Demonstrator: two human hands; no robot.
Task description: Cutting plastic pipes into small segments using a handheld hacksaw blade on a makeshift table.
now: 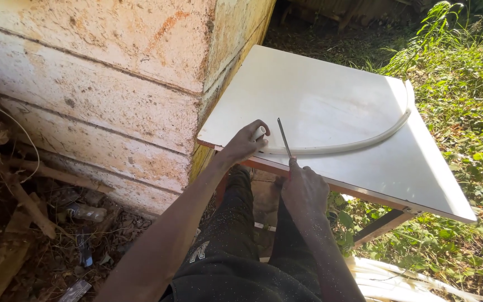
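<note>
A long curved white plastic pipe [359, 144] lies across a white tabletop [320, 95]. My left hand [245, 142] grips the pipe's near end at the table's front left corner, pressing it down. My right hand [304, 190] holds a thin dark saw blade [284, 137], which stands across the pipe just right of my left hand. The blade's lower end is hidden in my fist.
A rough painted block wall [102, 84] stands to the left of the table. Dry leaves, sticks and litter [57, 223] cover the ground at lower left. Grass and weeds [465, 112] grow on the right. More white pipes [398, 279] lie on the ground under the table.
</note>
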